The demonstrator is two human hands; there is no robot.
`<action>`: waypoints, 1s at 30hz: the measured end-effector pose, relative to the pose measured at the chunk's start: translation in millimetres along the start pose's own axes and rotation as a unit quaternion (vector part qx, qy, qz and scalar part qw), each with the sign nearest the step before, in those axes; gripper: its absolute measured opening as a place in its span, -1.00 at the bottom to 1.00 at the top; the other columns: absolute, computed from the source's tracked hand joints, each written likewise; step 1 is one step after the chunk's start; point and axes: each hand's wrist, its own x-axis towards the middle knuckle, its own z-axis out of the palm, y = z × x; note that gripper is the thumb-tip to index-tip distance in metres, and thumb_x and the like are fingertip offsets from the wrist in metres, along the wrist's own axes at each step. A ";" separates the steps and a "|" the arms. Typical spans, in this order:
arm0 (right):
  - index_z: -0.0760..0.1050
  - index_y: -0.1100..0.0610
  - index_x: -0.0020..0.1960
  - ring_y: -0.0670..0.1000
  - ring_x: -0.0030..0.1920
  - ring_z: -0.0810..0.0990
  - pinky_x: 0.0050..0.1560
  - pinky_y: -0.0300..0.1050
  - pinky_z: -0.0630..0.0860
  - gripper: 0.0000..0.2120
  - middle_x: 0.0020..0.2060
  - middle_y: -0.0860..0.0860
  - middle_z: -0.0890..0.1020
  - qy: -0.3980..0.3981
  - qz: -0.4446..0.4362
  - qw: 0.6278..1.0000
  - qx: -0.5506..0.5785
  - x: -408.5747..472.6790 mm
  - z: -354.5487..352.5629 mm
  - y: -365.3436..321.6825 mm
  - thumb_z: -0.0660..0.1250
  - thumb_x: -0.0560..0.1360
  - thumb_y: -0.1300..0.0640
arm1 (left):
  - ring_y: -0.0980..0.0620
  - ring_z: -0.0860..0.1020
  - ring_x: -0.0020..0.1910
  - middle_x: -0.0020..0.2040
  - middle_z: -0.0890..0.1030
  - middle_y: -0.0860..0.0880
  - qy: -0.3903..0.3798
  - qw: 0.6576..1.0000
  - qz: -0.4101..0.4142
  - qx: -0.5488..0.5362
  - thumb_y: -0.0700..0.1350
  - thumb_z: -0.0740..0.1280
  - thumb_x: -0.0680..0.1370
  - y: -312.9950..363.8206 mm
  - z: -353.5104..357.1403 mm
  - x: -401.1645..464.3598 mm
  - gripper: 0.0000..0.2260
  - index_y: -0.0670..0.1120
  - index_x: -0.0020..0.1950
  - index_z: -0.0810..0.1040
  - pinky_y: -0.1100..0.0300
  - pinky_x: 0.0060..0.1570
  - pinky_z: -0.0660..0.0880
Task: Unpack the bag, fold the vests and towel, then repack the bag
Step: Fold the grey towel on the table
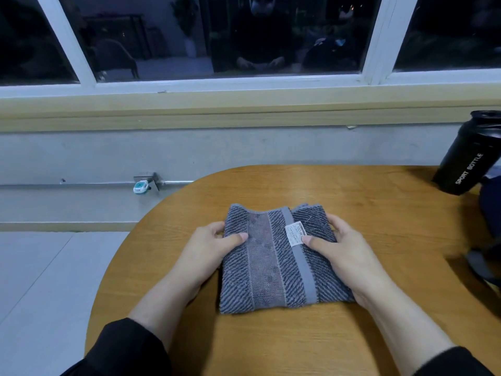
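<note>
A folded grey striped towel (273,264) with a white label lies in the middle of the round wooden table (352,202). My left hand (208,251) grips its left edge, thumb on top and fingers curled round the side. My right hand (341,248) grips the right edge the same way, thumb beside the label. A dark bag (488,240) shows partly at the right edge of the view. No vests are visible.
A black sport bottle (471,156) stands at the table's far right, next to the dark bag. Behind the table run a grey wall, a ledge and a window. A small white and teal device (141,186) hangs on the wall rail at left.
</note>
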 end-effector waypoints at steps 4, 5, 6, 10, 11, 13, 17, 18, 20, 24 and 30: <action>0.56 0.18 0.27 0.18 0.09 0.71 0.05 0.03 0.67 -0.62 0.08 0.17 0.73 -0.113 0.080 0.985 0.107 -3.5 -9.7 -23.2 0.47 0.46 0.21 | -0.12 0.69 0.10 0.06 0.73 -0.12 -0.032 0.998 0.029 -0.052 -0.24 0.37 0.61 6.1 -0.2 -12.0 -0.83 -0.18 0.20 0.61 -0.01 0.16 0.59; 0.56 0.24 0.27 0.22 0.11 0.70 0.14 0.10 0.64 -0.60 0.09 0.21 0.72 -0.134 0.098 0.982 0.086 -2.4 -10.4 -28.0 0.47 0.46 0.19 | -0.11 0.68 0.13 0.09 0.72 -0.11 -0.035 0.997 0.043 -0.058 -0.24 0.35 0.62 10.0 0.6 -15.0 -0.82 -0.18 0.22 0.60 -0.01 0.18 0.58; 0.58 0.29 0.26 0.24 0.13 0.69 0.22 0.15 0.60 -0.60 0.09 0.24 0.71 -0.147 0.107 0.982 0.054 -2.4 -8.8 -32.5 0.47 0.46 0.18 | -0.08 0.67 0.15 0.12 0.72 -0.09 -0.036 0.996 0.055 -0.062 -0.24 0.33 0.64 15.1 1.5 -18.8 -0.82 -0.16 0.23 0.59 0.01 0.18 0.58; 0.66 0.26 0.14 0.24 0.14 0.69 0.28 0.21 0.56 -0.79 0.04 0.19 0.73 -0.118 0.048 0.991 -0.041 -11.2 4.9 -62.1 0.44 0.51 0.30 | 0.00 0.64 0.18 0.19 0.69 -0.06 -0.053 0.990 0.106 -0.082 -0.20 0.27 0.67 53.2 5.0 -35.0 -0.79 -0.10 0.30 0.55 0.09 0.19 0.56; 0.66 0.25 0.15 0.22 0.14 0.69 0.29 0.19 0.55 -0.79 0.05 0.17 0.73 -0.110 0.025 0.993 -0.042 -16.0 5.9 -74.6 0.42 0.52 0.32 | 0.02 0.64 0.17 0.20 0.68 -0.06 -0.057 0.988 0.118 -0.086 -0.20 0.26 0.67 66.7 3.1 -39.4 -0.78 -0.09 0.30 0.55 0.11 0.18 0.56; 0.64 0.23 0.20 0.19 0.16 0.69 0.29 0.16 0.55 -0.76 0.10 0.17 0.72 -0.110 -0.012 0.993 -0.027 -29.6 4.0 -105.3 0.39 0.55 0.32 | 0.01 0.64 0.14 0.21 0.67 -0.11 -0.067 0.983 0.138 -0.105 -0.20 0.24 0.68 96.8 -3.7 -51.3 -0.78 -0.12 0.32 0.53 0.10 0.16 0.56; 0.59 0.26 0.25 0.19 0.13 0.70 0.08 0.02 0.67 -0.74 0.11 0.21 0.71 -0.135 -0.060 0.989 0.013 -62.8 -4.6 -178.6 0.34 0.57 0.30 | 0.00 0.68 -0.07 0.01 0.71 -0.12 -0.103 0.971 0.144 -0.159 -0.20 0.22 0.68 164.9 -20.1 -77.2 -0.82 -0.18 0.21 0.57 0.14 -0.04 0.64; 0.60 0.27 0.24 0.19 0.11 0.71 0.04 0.02 0.68 -0.75 0.10 0.21 0.71 -0.136 -0.070 0.988 0.015 -68.0 -5.8 -196.2 0.34 0.57 0.29 | -0.01 0.69 -0.13 -0.04 0.71 -0.13 -0.114 0.970 0.136 -0.163 -0.18 0.22 0.69 181.6 -23.5 -81.4 -0.83 -0.18 0.17 0.58 0.13 -0.10 0.65; 0.61 0.26 0.23 0.19 0.09 0.72 0.03 0.05 0.69 -0.75 0.08 0.22 0.72 -0.133 -0.081 0.988 0.009 -71.6 -7.0 -224.3 0.36 0.57 0.26 | -0.02 0.70 -0.19 -0.09 0.71 -0.14 -0.125 0.972 0.114 -0.161 -0.14 0.23 0.69 210.2 -29.2 -83.5 -0.83 -0.17 0.16 0.58 0.10 -0.15 0.66; 0.61 0.24 0.23 0.17 0.07 0.72 0.05 0.08 0.68 -0.74 0.07 0.21 0.72 -0.106 -0.055 0.993 -0.018 -54.1 -12.0 -240.2 0.40 0.55 0.23 | -0.07 0.70 -0.03 0.05 0.72 -0.15 -0.098 0.983 0.118 -0.103 -0.12 0.28 0.67 224.4 -28.7 -57.2 -0.82 -0.13 0.20 0.59 -0.02 0.10 0.63; 0.64 0.27 0.16 0.20 0.04 0.72 0.09 0.19 0.65 -0.75 0.00 0.22 0.73 -0.029 0.016 0.997 -0.064 -6.6 -19.2 -159.9 0.48 0.49 0.28 | 0.04 0.63 -0.06 -0.02 0.70 0.01 -0.096 0.991 0.088 0.038 -0.15 0.37 0.61 143.5 -8.0 2.5 -0.87 -0.04 0.13 0.64 0.13 -0.14 0.54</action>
